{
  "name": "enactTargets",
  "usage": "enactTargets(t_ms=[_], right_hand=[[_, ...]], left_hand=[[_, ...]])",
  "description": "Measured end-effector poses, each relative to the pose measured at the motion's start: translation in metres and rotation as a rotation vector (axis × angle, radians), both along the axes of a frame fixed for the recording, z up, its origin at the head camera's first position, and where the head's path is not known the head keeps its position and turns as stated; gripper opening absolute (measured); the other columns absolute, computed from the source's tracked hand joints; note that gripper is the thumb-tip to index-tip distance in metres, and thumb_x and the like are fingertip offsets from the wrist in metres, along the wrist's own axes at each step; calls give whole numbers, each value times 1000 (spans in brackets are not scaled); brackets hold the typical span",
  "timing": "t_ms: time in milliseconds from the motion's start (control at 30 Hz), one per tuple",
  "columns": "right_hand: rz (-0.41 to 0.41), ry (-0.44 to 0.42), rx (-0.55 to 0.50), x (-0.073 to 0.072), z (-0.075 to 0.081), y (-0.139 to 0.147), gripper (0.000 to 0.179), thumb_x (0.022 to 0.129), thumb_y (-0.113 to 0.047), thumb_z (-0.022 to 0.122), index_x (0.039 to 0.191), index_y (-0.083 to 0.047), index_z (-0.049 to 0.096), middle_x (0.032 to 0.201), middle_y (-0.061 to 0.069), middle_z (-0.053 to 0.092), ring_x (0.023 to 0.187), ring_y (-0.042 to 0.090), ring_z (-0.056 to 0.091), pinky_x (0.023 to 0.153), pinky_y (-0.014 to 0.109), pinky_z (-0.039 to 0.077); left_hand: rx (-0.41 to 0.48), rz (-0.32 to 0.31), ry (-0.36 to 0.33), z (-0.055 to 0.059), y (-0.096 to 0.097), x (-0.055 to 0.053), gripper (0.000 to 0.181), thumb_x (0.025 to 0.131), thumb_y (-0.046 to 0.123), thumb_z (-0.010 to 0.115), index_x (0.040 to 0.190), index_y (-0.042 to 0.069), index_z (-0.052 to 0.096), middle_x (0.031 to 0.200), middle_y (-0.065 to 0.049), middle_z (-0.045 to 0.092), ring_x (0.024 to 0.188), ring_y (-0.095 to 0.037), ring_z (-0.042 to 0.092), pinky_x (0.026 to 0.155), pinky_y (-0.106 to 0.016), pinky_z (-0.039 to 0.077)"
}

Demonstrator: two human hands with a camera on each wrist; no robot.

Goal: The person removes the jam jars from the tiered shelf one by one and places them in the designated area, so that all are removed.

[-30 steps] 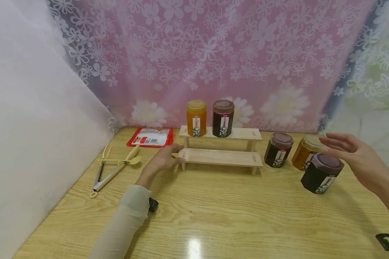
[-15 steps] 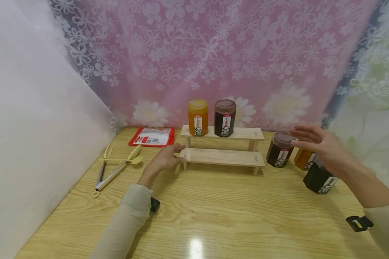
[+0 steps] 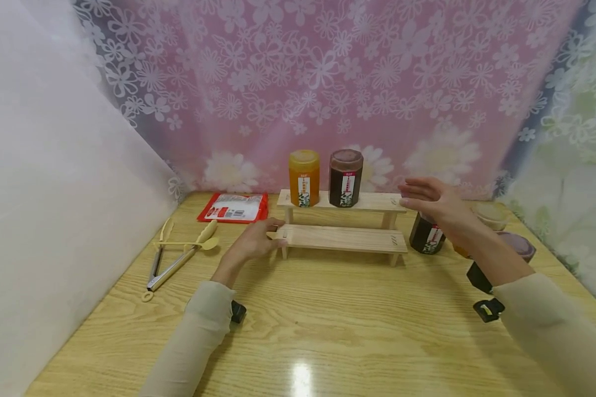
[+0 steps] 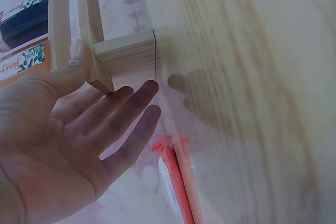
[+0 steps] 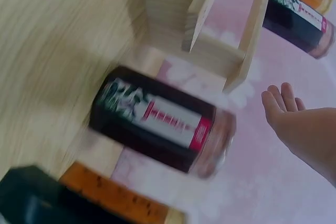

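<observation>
My left hand (image 3: 252, 242) grips the left end of the lower step of a two-tier wooden display rack (image 3: 340, 239), thumb on the plank in the left wrist view. An orange jam jar (image 3: 304, 179) and a dark jam jar (image 3: 346, 179) stand on the upper step. Holding nothing, my right hand (image 3: 439, 207) hovers at the upper step's right end, fingers extended. Below it, a dark jam jar (image 3: 425, 237) stands on the table, its lid hidden by the hand. Behind my right forearm are an amber jar (image 3: 490, 214) and a purple-lidded dark jar (image 3: 520, 245), both partly covered.
Yellow-tipped tongs (image 3: 171, 270) lie spread on the wooden table (image 3: 308, 325) at the left. A red and white packet (image 3: 233, 208) lies behind them near the flowered curtain (image 3: 298, 82). A white sheet (image 3: 54, 182) walls off the left side.
My right hand has swept leftward from above the purple-lidded jar, past the other jars, to the rack's right end. The left hand, rack and jars have stayed in place.
</observation>
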State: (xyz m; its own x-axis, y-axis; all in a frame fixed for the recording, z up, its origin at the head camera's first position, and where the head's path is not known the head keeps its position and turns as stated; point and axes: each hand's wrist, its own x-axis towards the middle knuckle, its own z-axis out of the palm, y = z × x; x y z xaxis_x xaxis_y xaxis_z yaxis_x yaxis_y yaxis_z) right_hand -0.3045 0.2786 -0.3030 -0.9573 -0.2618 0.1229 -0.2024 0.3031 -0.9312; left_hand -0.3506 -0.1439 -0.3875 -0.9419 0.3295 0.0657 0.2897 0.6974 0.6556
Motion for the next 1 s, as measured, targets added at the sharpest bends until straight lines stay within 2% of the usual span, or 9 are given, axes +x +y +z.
enactTargets(t_ms=[100, 333, 567, 700, 833, 1000], right_hand=[[11, -14, -48, -9, 2, -15, 72, 104, -23, 66, 163, -12, 26, 167, 16, 32, 155, 35, 25, 125, 61, 8], [8, -29, -101, -28, -7, -43, 76, 104, -22, 67, 164, -7, 24, 165, 19, 34, 151, 35, 35, 125, 53, 22], [-7, -39, -129, -43, -19, -71, 77, 102, -19, 68, 163, -3, 23, 166, 20, 32, 154, 36, 29, 125, 53, 21], [-19, -32, -163, -49, -22, -87, 80, 100, -18, 72, 162, -2, 24, 164, 21, 35, 153, 35, 32, 124, 51, 25], [-63, -17, -183, -56, -22, -101, 81, 98, -18, 74, 161, -1, 26, 160, 21, 38, 149, 34, 37, 123, 49, 30], [-162, 10, -192, -62, -22, -116, 81, 95, -25, 78, 156, -2, 31, 151, 20, 44, 140, 33, 44, 119, 48, 35]], left_hand=[[-5, -4, 5, 1, -1, 1, 54, 97, 24, 76, 146, 8, 59, 142, -20, 62, 133, -36, 57, 112, -52, 44], [2, -11, 6, 3, -1, 3, 53, 97, 23, 76, 145, 8, 59, 142, -21, 62, 134, -36, 56, 112, -52, 43], [14, -14, 4, 1, -2, 3, 53, 97, 22, 76, 145, 7, 59, 142, -20, 62, 134, -35, 56, 112, -52, 43], [15, -5, -11, 0, -1, 4, 53, 97, 23, 76, 145, 9, 59, 141, -20, 63, 134, -35, 56, 112, -52, 43], [15, -6, -1, 0, 0, 5, 53, 96, 22, 76, 145, 8, 59, 140, -20, 63, 134, -35, 57, 113, -51, 43], [10, -13, 13, 2, 1, 4, 53, 96, 21, 77, 145, 7, 60, 140, -20, 64, 134, -35, 57, 112, -51, 44]])
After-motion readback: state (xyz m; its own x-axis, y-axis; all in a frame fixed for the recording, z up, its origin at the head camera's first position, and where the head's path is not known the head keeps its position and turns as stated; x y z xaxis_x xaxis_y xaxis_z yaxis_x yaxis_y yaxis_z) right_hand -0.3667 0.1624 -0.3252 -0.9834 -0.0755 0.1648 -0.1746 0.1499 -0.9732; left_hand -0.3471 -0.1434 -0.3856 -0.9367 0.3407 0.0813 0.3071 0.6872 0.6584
